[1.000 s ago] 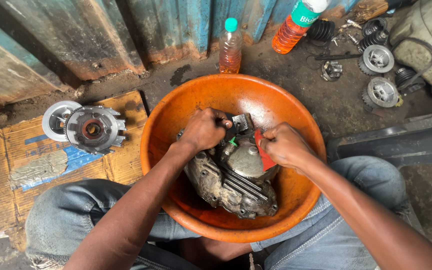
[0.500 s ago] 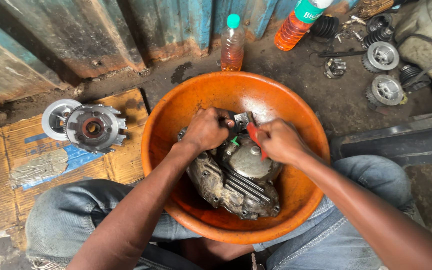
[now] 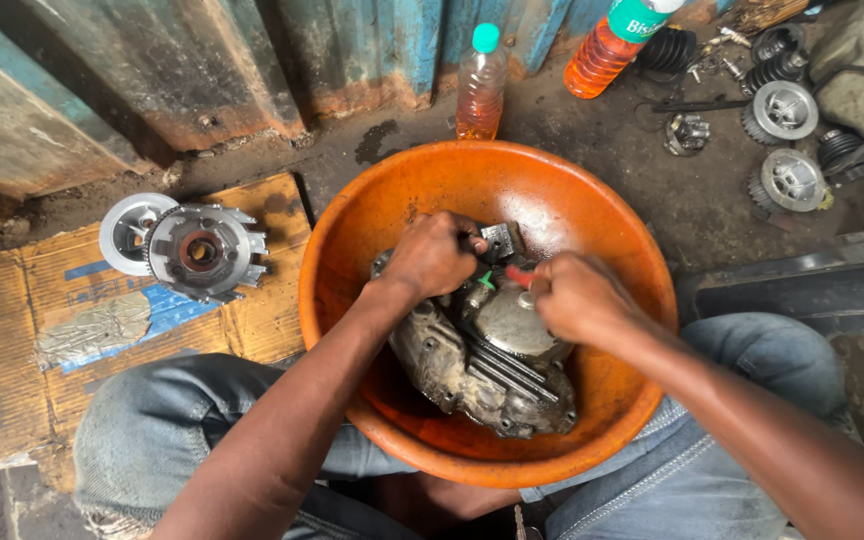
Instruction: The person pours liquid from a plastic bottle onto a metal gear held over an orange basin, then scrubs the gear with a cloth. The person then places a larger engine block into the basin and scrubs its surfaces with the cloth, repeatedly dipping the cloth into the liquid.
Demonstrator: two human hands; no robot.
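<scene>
Right hand has slid left; fingers curled over engine.

A basin rests on the seated person's lap, with an engine casing lying inside it and both hands on the casing's far end. Left of the basin, a clutch basket sits on flattened cardboard on the ground. Behind the basin stands a bottle, with a second bottle and scattered clutch parts to the right.
</scene>
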